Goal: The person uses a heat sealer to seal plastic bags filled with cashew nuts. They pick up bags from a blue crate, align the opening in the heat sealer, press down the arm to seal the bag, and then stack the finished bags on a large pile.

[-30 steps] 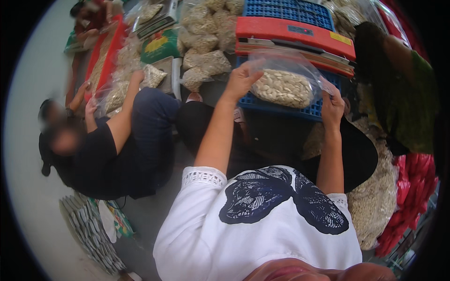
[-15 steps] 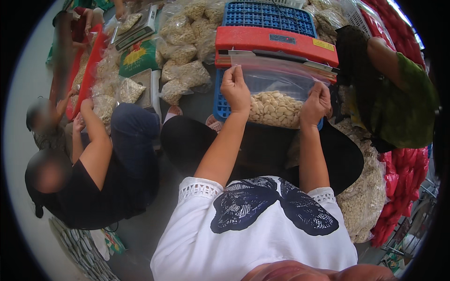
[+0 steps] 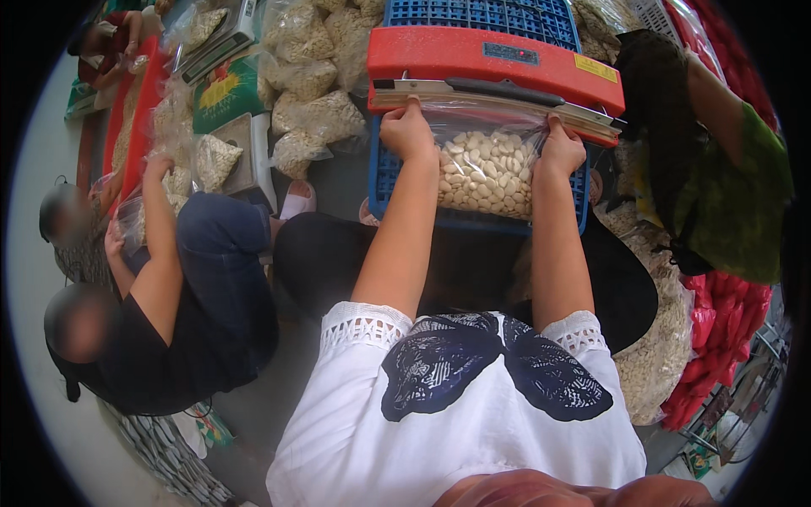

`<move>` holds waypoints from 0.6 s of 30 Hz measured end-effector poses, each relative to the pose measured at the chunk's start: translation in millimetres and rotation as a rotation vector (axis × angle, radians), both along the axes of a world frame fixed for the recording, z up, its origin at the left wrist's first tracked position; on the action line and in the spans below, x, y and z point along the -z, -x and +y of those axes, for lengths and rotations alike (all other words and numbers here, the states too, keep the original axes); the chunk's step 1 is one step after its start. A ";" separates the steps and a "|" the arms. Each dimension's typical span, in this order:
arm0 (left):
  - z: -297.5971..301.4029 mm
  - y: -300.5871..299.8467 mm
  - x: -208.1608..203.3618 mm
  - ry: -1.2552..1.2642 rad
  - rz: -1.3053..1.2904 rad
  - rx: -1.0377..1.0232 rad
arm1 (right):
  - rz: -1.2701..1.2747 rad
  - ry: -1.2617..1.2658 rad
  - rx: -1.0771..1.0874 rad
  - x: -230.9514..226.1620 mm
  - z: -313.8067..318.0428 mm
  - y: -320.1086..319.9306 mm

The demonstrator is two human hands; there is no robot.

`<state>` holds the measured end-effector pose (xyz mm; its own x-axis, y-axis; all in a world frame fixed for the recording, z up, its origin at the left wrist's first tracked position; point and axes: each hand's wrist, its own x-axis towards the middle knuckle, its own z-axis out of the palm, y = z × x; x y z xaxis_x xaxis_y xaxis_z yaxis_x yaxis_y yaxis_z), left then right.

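Note:
A clear plastic bag of large white beans lies on a blue plastic crate, its top edge at the metal jaw of a red heat sealer. My left hand pinches the bag's upper left corner, thumb pointing up at the jaw. At the upper right corner, my right hand grips the film the same way. Both hands sit just below the sealer's metal bar. The beans fill the lower part of the bag; the film above them is pulled flat. Whether the film's edge is inside the jaw is hard to see.
Several filled bags lie left of the sealer, near a scale and a green package. A co-worker sits at left by a red trough. At right are another person's green garment, a large bean sack and red bags.
Both my hands have moved the bag up against the sealer's jaw, and the bag lies flatter. My view has shifted slightly. The co-worker at left now holds a clear bag.

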<state>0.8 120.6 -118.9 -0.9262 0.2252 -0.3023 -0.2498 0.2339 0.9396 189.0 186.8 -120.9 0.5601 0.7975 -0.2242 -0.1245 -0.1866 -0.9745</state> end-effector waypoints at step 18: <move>-33.7 -4.2 -4.0 -0.291 -0.156 0.333 | -1.191 -0.718 -0.537 -77.6 -47.4 15.1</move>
<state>5.0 86.8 -114.8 -0.7379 0.5983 -0.3124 -0.3493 0.0575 0.9352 173.9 139.4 -43.3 -0.2618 0.7020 0.6624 0.7167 0.6010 -0.3536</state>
